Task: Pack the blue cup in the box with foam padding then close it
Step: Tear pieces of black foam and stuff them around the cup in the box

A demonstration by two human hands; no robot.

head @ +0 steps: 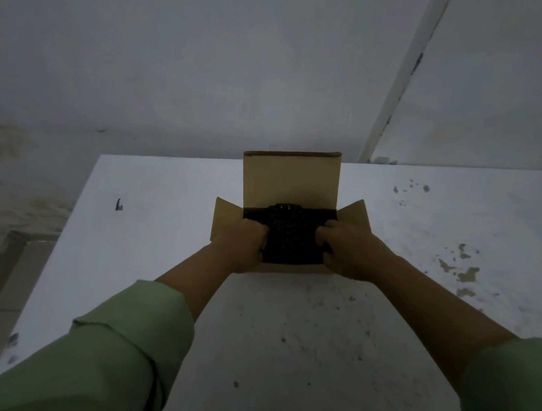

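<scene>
The left hand (246, 245) is curling its fingers down into the open top of the cardboard box (291, 208), with the knuckles bent over and the fingertips pressing on the left edge of the dark foam padding (289, 242) that is filling the box. The right hand (346, 251) is doing the same on the other side: its fingers are curled tightly, the thumb is lying low near the front wall, and the fingertips are digging into the right edge of the foam. Whether either hand is actually pinching the foam or only pushing on it is too dim to tell.

Both forearms are reaching forward from the bottom of the view and converging on the box, the wrists roughly level and the backs of the hands facing up. Green sleeves (98, 355) are covering the arms up to the mid-forearm.

The box is sitting on a white table (165, 212), near its far edge. Its rear flap is standing upright, and the two side flaps are splaying outward left and right behind the hands. The foam is looking black and bumpy, and a small darker rounded shape is showing at its far edge against the rear flap. The blue cup is not visible as such; it cannot be made out under the foam.

The table surface is carrying scattered dark specks and some brownish chipped patches (461, 268) to the right of the box.
</scene>
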